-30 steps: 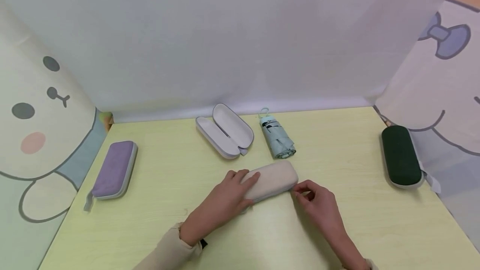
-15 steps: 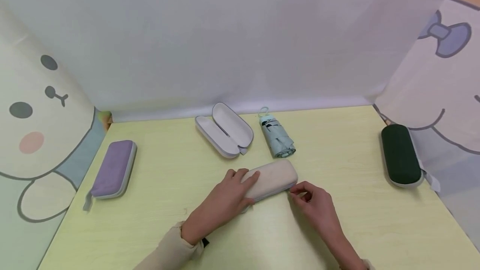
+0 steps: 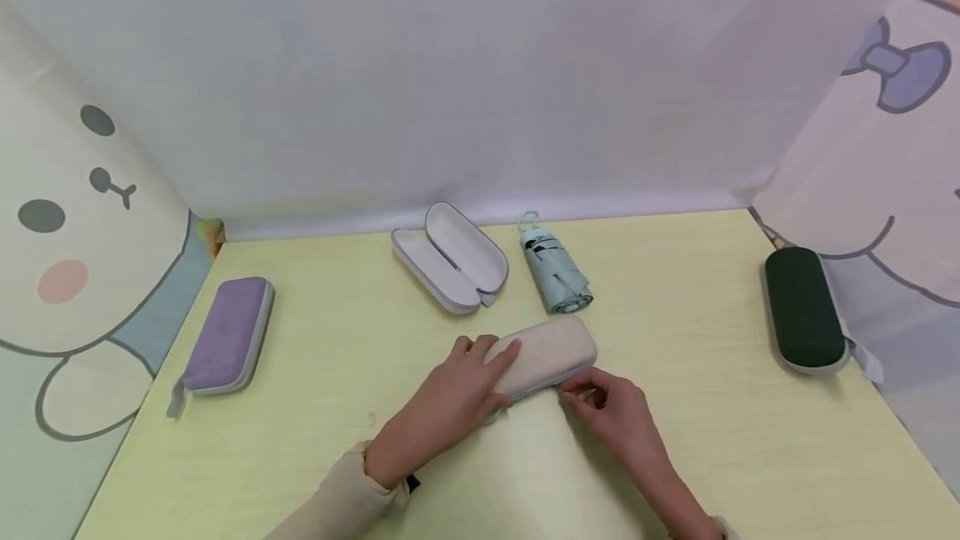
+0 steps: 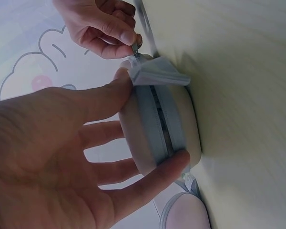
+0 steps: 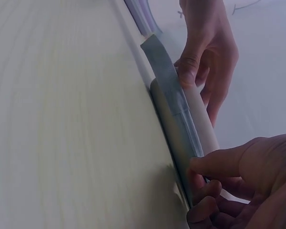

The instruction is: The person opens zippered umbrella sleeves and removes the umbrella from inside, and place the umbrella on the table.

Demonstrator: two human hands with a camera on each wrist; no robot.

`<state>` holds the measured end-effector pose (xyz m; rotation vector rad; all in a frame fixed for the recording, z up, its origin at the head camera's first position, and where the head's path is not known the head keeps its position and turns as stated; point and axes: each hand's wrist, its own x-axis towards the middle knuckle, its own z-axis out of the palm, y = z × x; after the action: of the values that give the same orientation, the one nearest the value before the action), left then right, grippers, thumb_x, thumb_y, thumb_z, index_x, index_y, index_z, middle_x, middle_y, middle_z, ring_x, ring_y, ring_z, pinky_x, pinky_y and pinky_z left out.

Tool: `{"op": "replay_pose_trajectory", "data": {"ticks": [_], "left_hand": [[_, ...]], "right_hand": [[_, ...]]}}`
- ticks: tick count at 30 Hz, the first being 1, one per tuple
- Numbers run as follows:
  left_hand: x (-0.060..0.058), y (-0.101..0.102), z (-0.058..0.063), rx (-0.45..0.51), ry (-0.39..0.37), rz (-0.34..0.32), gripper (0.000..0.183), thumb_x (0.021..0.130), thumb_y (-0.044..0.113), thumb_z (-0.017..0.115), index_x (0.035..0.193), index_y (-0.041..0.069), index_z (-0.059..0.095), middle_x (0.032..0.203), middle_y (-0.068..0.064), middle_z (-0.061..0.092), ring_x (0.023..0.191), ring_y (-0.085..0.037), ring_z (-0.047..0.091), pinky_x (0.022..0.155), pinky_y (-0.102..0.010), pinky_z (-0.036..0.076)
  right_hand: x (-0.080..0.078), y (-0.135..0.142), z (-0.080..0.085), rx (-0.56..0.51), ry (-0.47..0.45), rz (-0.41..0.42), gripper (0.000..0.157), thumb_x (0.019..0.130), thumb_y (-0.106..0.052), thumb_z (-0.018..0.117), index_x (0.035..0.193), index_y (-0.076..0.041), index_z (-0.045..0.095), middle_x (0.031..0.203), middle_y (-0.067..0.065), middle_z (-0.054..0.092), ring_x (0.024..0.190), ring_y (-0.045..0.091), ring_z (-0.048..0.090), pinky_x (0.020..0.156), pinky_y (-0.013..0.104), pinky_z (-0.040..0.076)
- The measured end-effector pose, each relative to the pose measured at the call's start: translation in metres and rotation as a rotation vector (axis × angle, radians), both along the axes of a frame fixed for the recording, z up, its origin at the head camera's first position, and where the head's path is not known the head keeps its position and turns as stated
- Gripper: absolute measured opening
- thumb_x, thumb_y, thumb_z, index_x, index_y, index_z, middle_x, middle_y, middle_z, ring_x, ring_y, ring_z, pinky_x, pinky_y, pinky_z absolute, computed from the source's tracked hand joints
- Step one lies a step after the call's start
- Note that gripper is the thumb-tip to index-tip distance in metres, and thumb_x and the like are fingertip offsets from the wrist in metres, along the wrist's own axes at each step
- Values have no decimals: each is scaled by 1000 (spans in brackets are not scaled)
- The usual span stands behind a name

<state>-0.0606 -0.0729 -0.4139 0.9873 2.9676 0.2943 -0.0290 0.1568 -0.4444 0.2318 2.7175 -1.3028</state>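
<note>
A cream zippered case (image 3: 551, 348) with a grey zip band lies slantwise on the table before me. My left hand (image 3: 457, 390) grips its left end, thumb and fingers around it. My right hand (image 3: 611, 411) is at its near long side. In the left wrist view that hand pinches a small metal zipper pull (image 4: 135, 46) between thumb and finger. A grey fabric tab (image 4: 157, 71) sticks out from the held end, and a dark slit (image 4: 163, 124) runs between the zip tapes there. The tab (image 5: 164, 71) shows along the side in the right wrist view too.
Behind the case lie an open pale glasses case (image 3: 450, 261) and a folded light-blue umbrella (image 3: 557, 272). A purple zippered case (image 3: 228, 336) rests at the table's left edge, a dark green one (image 3: 802, 308) at the right. A pale curtain (image 3: 480, 82) hangs behind.
My right hand has slid leftward along the near side of the case, from its right corner, with the zipper pull. The left hand keeps its grip in place.
</note>
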Motion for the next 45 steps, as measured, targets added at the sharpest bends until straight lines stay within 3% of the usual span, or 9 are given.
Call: {"op": "replay_pose_trajectory", "data": {"ticks": [13, 32, 38, 45], "left_hand": [[0, 3, 0, -18, 30, 9, 69, 87, 43, 71, 147, 20, 46, 132, -12, 57, 108, -30, 55, 68, -32, 57], [3, 7, 0, -36, 21, 36, 69, 87, 44, 71, 146, 18, 47, 132, -13, 57, 106, -30, 54, 69, -29, 55], [6, 12, -2, -27, 38, 64, 71, 87, 47, 70, 147, 17, 46, 132, -13, 56, 104, -30, 54, 66, -30, 55], [13, 15, -3, -39, 80, 103, 71, 88, 48, 69, 147, 16, 45, 132, -14, 56, 105, -30, 55, 62, -28, 55]], "right_hand": [[1, -13, -2, -50, 1, 15, 14, 80, -8, 78, 83, -20, 73, 75, -5, 68, 61, 6, 50, 56, 19, 41], [6, -29, -3, -82, 6, 110, 15, 80, -7, 77, 82, -21, 71, 72, -9, 64, 61, 3, 51, 58, 18, 42], [6, -25, -4, -76, 36, 42, 17, 83, -7, 75, 84, -24, 72, 74, -7, 66, 63, 4, 52, 61, 19, 43], [6, -24, -1, -88, 61, -6, 13, 92, -11, 66, 97, -22, 69, 92, -5, 72, 70, 5, 59, 64, 20, 47]]}}
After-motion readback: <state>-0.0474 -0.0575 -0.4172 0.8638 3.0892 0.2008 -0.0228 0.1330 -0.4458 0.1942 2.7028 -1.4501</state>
